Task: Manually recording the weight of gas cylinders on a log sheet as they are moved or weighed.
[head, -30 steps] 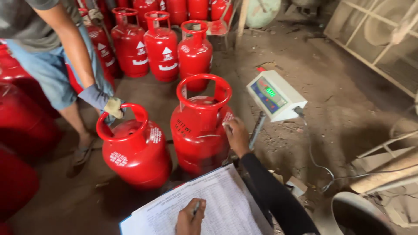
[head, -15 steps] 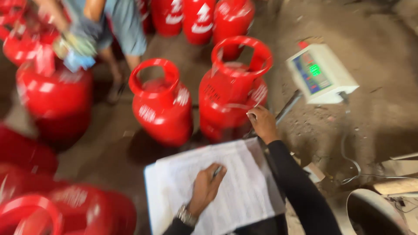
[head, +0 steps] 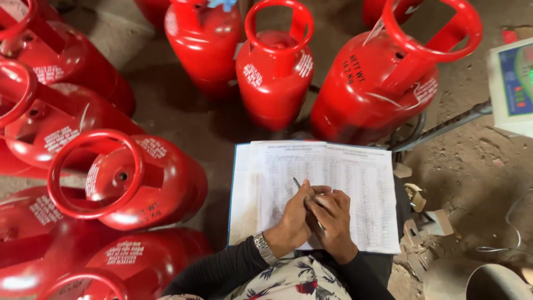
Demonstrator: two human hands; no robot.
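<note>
From the head view, looking straight down, my left hand (head: 291,219) and my right hand (head: 333,219) meet over the record sheet (head: 333,183), a white page ruled into many fine rows, which lies on a blue-edged pad across my lap. My left hand has its fingers (head: 304,197) curled shut round a pen (head: 297,183), whose tip rests on the sheet near its middle; a metal wristwatch (head: 264,248) sits on that wrist. My right hand lies just beside it, touching it, its fingers (head: 327,206) folded loosely down on the paper (whether they pinch anything of their own I cannot tell). Both my sleeves are dark. Red gas cylinders stand all around on the dirt floor (head: 472,178): one upright cylinder (head: 275,72) with a ring handle just beyond the top edge of the sheet, a larger tilted cylinder (head: 383,83) to its right, and a nearer cylinder (head: 141,183) just left of the pad. At the right edge a white weighing-scale display (head: 513,86) shows partly, with a grey metal bar running from under it toward the tilted cylinder.
</note>
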